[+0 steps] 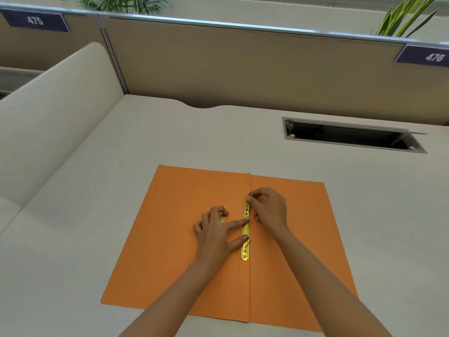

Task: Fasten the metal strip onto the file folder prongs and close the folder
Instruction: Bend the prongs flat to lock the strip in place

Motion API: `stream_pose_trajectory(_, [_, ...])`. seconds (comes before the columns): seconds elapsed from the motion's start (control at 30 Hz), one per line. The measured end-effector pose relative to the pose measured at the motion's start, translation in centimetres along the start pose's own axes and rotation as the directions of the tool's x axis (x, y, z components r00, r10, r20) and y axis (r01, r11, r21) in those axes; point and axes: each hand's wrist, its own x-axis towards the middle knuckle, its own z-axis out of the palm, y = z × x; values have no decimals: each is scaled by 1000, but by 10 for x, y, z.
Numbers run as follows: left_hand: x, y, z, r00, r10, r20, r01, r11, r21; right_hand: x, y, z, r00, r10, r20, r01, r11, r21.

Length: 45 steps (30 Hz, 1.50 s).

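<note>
In the middle of the pale desk, the flat orange paper folder lies open. The shiny gold metal strip sits along its fold. The left hand presses the strip flat with spread fingers. At 12 o'clock from it, the right hand pinches a thin prong at the strip's far end. I think the prongs need bending down next. Far off at 2 o'clock, the open grey cable box looks dark inside; I cannot tell what it holds.

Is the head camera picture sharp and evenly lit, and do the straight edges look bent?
Head view: soft, even light and faint shadows; the open orange paper folder and gold metal strip are fairly sharp, as are both hands; the wide lens bows the grey partition rail; the green plants look slightly soft.
</note>
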Motion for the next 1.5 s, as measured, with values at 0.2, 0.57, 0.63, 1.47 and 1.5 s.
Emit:
stream_pose_trajectory(0.2, [0, -1, 1, 1000, 0, 1, 0, 1000, -6, 5, -6, 0, 999, -26, 44, 30, 995, -97])
stream_pose_trajectory(0.57, [1, 0, -3, 1000, 0, 11, 0, 1000, -18, -17, -12, -11, 998, 50, -41, -46, 993, 105])
stream_pose_trajectory(0.63, [1, -1, -2, 1000, 4, 7, -3, 1000, -15, -30, -15, -15, 998, 43, -38, -38, 991, 127])
stream_pose_trajectory(1.47, [0, 2, -6, 1000, -7, 26, 8, 998, -65, -122, -4, -39, 994, -93, 58, 103, 975, -197])
stream_pose_trajectory(1.5, [0, 2, -6, 1000, -6, 26, 7, 998, -64, -123, -4, -40, 994, -99, 49, 107, 976, -189])
